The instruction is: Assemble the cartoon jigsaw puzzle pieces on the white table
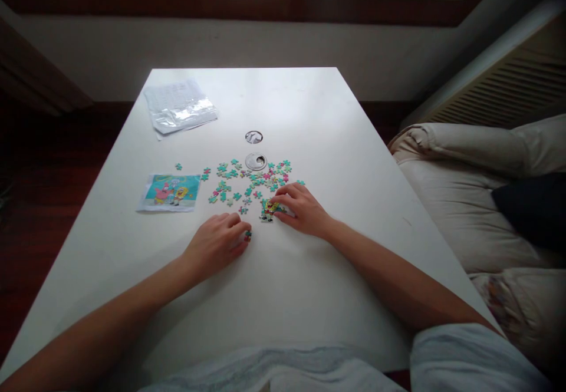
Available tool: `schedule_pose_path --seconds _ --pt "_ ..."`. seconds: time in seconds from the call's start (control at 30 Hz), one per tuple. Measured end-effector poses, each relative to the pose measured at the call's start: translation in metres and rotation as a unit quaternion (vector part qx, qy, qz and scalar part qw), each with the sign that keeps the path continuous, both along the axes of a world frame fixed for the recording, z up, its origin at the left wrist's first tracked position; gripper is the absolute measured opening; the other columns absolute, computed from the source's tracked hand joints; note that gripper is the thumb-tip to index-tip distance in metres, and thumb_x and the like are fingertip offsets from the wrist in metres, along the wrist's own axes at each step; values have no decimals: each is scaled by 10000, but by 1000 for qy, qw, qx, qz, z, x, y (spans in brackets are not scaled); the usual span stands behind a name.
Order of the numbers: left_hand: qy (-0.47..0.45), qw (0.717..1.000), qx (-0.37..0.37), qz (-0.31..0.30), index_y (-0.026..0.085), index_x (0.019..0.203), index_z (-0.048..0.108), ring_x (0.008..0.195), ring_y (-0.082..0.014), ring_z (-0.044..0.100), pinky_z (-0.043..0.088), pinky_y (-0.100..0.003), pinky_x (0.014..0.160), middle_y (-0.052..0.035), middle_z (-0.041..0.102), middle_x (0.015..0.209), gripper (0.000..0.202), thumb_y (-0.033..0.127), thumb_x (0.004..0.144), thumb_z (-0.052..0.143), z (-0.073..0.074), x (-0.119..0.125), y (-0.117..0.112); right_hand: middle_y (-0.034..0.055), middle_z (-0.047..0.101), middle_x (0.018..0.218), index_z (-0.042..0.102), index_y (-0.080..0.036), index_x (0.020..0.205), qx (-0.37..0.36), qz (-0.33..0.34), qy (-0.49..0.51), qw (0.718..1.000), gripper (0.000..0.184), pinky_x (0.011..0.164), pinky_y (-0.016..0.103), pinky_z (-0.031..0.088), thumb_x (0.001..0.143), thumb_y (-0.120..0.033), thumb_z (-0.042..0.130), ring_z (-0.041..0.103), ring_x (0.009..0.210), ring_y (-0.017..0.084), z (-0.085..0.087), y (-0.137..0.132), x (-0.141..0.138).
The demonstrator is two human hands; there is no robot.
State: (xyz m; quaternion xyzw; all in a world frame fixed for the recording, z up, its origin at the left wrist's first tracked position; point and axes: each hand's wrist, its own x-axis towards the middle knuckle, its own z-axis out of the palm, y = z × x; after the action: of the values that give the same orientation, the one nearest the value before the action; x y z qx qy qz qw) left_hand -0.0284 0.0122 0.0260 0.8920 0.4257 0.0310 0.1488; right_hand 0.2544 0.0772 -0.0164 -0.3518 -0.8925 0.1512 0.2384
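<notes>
Puzzle section [267,210], a small joined cluster, lies flat at the right hand [305,209], its thumb and bent fingertips touching the right side, slightly parted; whether they grip it, I cannot tell. Palm down, the left hand [216,239] pinches one dark puzzle piece [248,236] between thumb and forefinger, just nearer the body than the section. Both forearms angle inward from the near corners. Between them, bare white surface [292,303] runs back to the shirt [283,374]; more bare room stretches right of the right hand to the side edge, and far beyond both hands to the back edge. Loose pieces [227,171] scatter ahead of the hands, dozens, too crowded to count exactly. One picture sheet [172,193] lies ahead and left of the left hand, one plastic bag [179,108] farther beyond, and two round fittings [254,137] past the pieces. Outside the right edge stands one sofa [446,215].
</notes>
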Motion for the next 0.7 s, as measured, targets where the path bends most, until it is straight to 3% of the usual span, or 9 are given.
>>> schedule_pose_path --seconds 0.7 --pt "-35 999 -19 7 282 1120 638 971 -217 605 480 -345 868 -40 625 1022 201 232 937 571 -4 5 2 100 641 1183 669 -266 1220 -4 -6 -3 1000 293 1005 469 436 949 -367 625 541 1119 272 1 -1 -1"
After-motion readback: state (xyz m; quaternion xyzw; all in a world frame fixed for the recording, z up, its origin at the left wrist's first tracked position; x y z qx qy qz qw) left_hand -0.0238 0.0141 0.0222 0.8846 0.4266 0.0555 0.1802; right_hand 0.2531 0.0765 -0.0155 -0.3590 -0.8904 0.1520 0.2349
